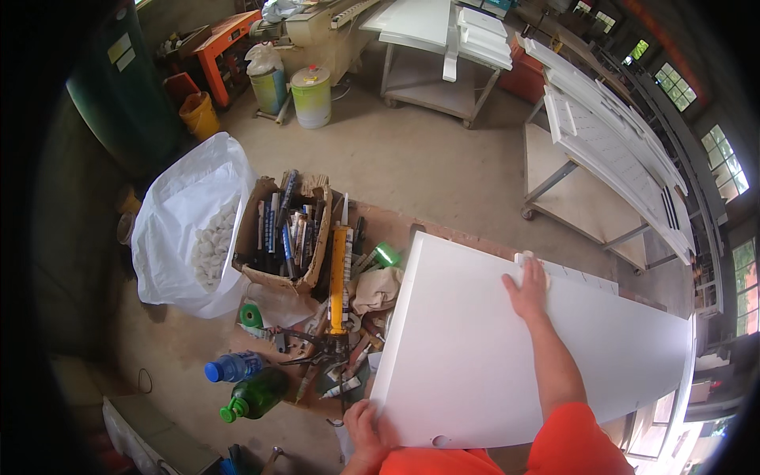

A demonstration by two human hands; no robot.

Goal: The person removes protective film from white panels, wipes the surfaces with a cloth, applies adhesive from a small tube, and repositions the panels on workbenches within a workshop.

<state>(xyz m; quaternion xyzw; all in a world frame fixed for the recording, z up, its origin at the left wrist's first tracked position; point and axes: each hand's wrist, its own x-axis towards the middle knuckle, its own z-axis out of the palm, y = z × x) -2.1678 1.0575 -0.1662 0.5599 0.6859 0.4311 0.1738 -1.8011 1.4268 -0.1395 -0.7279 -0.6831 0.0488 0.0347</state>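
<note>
White panel (pixel 467 340), right hand (pixel 529 290) spread at far edge, left hand (pixel 367 434) perhaps gripping corner, floor (pixel 443 162) beyond.

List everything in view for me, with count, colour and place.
Panel: one, white, front centre
Table: one, brown, beneath box
Box of slim items: one, brown, left of panel
Caulking gun: one, yellow, right of box
Bag of lumps: one, white, left of box
Roll: one, green, below box
Bottles: two, green and blue-capped, lower left
Buckets: at least three, yellow or greenish, upper left
Carts: two, greyish, far side
Boards: several, white, on carts
Stand: one, orange, upper left
Windows: several, greenish, right
Left grip: one bare hand, panel's near-left corner
Right grip: one bare hand, panel's far edge
</note>
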